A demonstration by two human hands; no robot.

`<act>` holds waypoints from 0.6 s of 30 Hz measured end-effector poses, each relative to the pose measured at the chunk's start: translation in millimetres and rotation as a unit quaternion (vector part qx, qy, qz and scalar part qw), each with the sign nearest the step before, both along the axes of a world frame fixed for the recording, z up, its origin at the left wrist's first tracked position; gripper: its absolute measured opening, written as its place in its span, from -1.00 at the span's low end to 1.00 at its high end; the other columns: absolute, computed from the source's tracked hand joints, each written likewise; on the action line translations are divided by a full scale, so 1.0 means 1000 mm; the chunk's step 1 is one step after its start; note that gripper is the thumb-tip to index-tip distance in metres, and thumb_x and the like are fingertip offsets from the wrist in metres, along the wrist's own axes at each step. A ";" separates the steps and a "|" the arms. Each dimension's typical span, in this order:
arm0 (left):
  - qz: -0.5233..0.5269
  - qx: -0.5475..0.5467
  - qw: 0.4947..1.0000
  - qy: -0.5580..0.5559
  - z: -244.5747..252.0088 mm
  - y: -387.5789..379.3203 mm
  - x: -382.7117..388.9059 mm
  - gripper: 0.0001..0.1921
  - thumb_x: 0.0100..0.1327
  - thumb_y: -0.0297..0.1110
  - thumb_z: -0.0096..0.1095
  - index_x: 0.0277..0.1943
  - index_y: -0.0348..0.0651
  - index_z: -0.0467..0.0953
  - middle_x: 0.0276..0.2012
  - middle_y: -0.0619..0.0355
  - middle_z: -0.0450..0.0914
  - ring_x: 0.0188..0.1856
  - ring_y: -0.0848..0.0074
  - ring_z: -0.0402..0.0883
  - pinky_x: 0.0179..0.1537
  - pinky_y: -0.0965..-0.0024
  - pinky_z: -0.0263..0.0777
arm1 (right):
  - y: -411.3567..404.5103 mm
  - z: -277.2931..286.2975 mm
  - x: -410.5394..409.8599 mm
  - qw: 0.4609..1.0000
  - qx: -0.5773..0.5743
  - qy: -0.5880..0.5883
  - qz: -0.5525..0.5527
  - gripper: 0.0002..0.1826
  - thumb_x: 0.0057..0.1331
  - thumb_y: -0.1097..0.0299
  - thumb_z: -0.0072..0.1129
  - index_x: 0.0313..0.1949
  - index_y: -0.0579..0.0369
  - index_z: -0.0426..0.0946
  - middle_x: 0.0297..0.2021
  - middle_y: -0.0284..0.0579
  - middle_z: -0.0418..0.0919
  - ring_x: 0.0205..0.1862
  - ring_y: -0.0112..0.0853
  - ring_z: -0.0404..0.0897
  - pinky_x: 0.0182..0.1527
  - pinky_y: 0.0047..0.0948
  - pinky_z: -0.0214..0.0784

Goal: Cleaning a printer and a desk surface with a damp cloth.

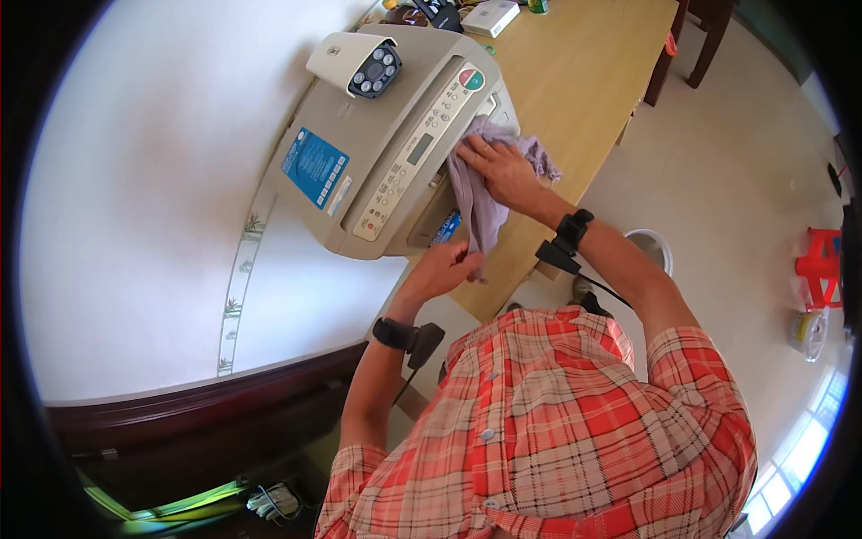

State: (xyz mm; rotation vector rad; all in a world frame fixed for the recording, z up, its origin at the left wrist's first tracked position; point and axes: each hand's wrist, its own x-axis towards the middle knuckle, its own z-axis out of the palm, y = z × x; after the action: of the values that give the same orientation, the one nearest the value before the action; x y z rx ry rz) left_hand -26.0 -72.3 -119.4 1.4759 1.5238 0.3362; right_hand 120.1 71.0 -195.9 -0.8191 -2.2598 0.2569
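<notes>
A beige multifunction printer (377,141) stands on a wooden table (572,74) against the wall. My right hand (502,168) lies spread over a mauve cloth (478,202), pressing it to the printer's front, just below the control panel (417,151). The cloth hangs down past a blue label on the front and partly hides it. At its lower end, my left hand (444,269) pinches the cloth between thumb and fingers. On the printer's lid sits a white bullet-style security camera (357,64). A blue sticker (315,167) with writing is on the lid too.
Behind the printer are a white box (491,17), a green can (537,5) and a dark device. A bucket (652,248) stands on the floor to the right, with a red plastic stool (820,267) farther off. A dark wooden bench (215,411) runs along the wall at lower left.
</notes>
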 end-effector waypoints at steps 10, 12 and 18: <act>-0.062 -0.024 0.998 0.008 0.027 -0.030 -0.033 -0.78 0.23 -0.37 0.02 -0.21 -0.37 0.48 -0.51 0.15 0.55 -0.43 0.61 0.55 -0.37 0.53 0.45 | -0.042 0.003 0.016 0.994 -0.002 0.027 0.109 -0.30 -0.06 0.51 0.13 0.16 0.04 0.24 0.09 -0.08 0.33 0.13 -0.18 0.29 0.17 -0.19 0.07; -0.003 -0.060 0.998 -0.028 0.030 -0.035 -0.052 -0.78 0.24 -0.39 0.00 -0.20 -0.38 0.48 -0.51 0.16 0.55 -0.44 0.61 0.54 -0.36 0.53 0.46 | -0.035 0.018 0.008 0.986 0.060 0.021 0.152 -0.31 -0.04 0.47 0.16 0.16 0.04 0.24 0.09 -0.06 0.33 0.10 -0.16 0.30 0.17 -0.19 0.07; 0.206 -0.058 0.977 0.009 0.027 -0.066 -0.097 -0.72 0.21 -0.23 0.02 -0.36 -0.33 0.50 -0.58 0.17 0.51 -0.60 0.61 0.45 -0.54 0.57 0.31 | -0.063 0.003 -0.025 0.990 0.060 -0.030 0.128 -0.33 0.02 0.39 0.13 0.17 0.10 0.20 0.04 -0.04 0.37 -0.03 -0.23 0.38 0.07 -0.24 0.13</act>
State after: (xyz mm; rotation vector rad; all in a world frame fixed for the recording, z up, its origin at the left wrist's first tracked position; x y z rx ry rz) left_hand -123.0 -138.6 -92.2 1.0671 1.8316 0.4682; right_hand 95.0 8.2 -193.1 -0.4793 -2.4106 0.2136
